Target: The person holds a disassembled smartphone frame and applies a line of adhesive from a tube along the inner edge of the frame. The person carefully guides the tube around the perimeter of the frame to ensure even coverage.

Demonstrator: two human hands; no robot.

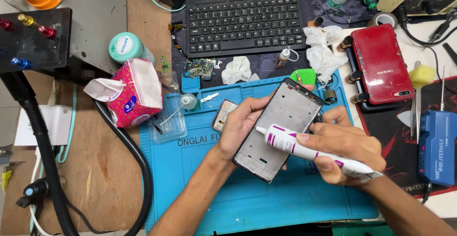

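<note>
My left hand [242, 124] grips a bare phone frame [281, 122], a black-edged grey shell, tilted above the blue work mat [214, 188]. My right hand [350, 150] holds a white glue tube with purple marks [297, 145]. The tube's thin nozzle touches the frame's left edge near the middle. A small phone part [223, 114] lies on the mat just behind my left hand.
A red phone [383, 69] rests in a clamp at right, next to a blue tool [437, 145]. A black keyboard [245, 22] sits at the back. A pink tissue box [133, 93], a circuit board [200, 68], crumpled tissues [323, 50] and a black hose [128, 145] surround the mat.
</note>
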